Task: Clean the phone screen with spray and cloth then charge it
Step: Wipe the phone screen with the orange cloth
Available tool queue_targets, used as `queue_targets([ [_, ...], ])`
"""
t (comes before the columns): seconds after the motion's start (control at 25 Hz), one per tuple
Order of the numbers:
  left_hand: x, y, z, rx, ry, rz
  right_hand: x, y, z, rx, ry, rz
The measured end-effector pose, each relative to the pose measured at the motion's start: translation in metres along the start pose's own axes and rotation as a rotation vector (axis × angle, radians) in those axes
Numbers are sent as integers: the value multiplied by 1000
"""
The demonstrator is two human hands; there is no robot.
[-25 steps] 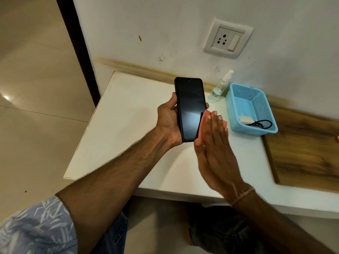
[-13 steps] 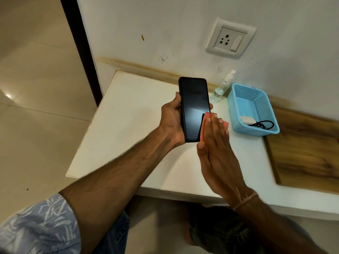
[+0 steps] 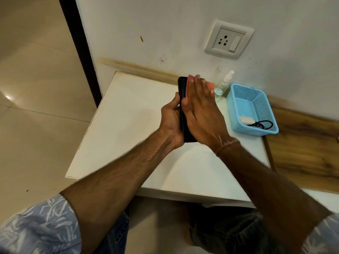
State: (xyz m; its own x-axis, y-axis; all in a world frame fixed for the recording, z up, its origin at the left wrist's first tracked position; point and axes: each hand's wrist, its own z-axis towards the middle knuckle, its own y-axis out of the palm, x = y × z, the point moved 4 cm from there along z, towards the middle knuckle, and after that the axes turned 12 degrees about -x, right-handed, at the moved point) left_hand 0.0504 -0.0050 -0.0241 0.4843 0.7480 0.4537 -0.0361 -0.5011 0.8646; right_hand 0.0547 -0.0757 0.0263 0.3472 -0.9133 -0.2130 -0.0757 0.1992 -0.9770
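Observation:
My left hand (image 3: 171, 119) grips a black phone (image 3: 182, 88) upright above the white table (image 3: 128, 114). My right hand (image 3: 200, 110) lies flat over most of the screen, pressing a pink cloth (image 3: 210, 84) against it; only the cloth's edges show past my fingertips. A clear spray bottle (image 3: 222, 87) stands by the wall behind the phone. A white charger block (image 3: 246, 119) with a black cable (image 3: 264, 124) lies in the blue basket (image 3: 236, 99). A wall socket (image 3: 228, 41) sits above.
The white table ends at its left and front edges, with tiled floor (image 3: 36, 107) beyond. A wooden surface (image 3: 308, 147) adjoins on the right. A dark door frame (image 3: 80, 48) runs down the wall's left side. My knees are under the table front.
My right hand with the cloth slid up the screen from the phone's lower right part to its top, now covering most of the screen. The left hand kept holding the phone.

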Motion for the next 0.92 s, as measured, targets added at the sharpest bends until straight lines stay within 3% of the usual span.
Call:
queue_targets([
  [0.16, 1, -1, -3, 4, 18, -1, 1, -4, 16, 24, 26, 31],
  [0.36, 1, -3, -2, -31, 33, -70, -9, 20, -62, -65, -76, -47],
  [0.56, -4, 7, -4, -128, -53, -95, -11, 38, -117, -101, -60, 36],
  [0.72, -1, 3, 0, -82, 57, -27, -2, 17, -67, -47, -41, -3],
  [0.92, -7, 2, -2, -32, 20, 40, 5, -18, 17, 9, 50, 19],
])
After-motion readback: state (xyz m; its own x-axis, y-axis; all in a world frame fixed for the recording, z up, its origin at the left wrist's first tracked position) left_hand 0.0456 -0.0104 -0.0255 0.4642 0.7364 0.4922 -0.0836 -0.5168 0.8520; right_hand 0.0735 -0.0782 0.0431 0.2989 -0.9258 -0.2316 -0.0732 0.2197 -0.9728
